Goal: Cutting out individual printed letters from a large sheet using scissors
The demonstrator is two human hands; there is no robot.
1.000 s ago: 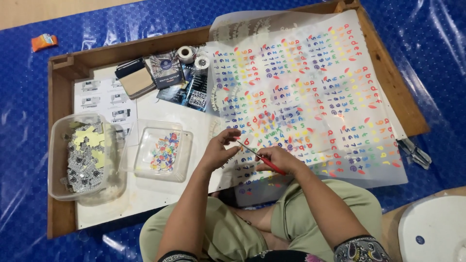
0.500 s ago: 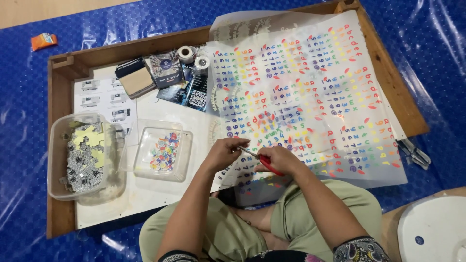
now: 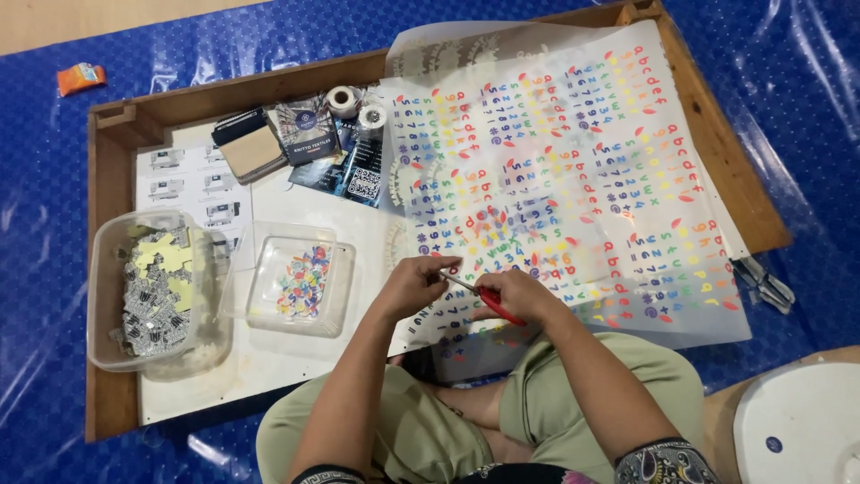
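Person sat cross-legged at a shallow wooden tray (image 3: 107, 269) on blue plastic sheeting (image 3: 36, 341). Right hand (image 3: 520, 296) had its grip clenched on red-handled scissors (image 3: 488, 298), blades pointing left toward the left hand (image 3: 417, 282). Left hand's fingertips were pinched at the blade tips; whether they held a small piece, could not tell. Both hands hovered over the near edge of a clear sticker sheet (image 3: 573, 161) covered in coloured letters and numbers, which lay across the tray's right half. Just left of the left hand sat a small clear container (image 3: 300, 280) with colourful cut bits. Further left, a bigger clear tub (image 3: 157, 291) held yellow and black-and-white scraps. Thread spools (image 3: 342, 99) and cards lay at the tray's far side.
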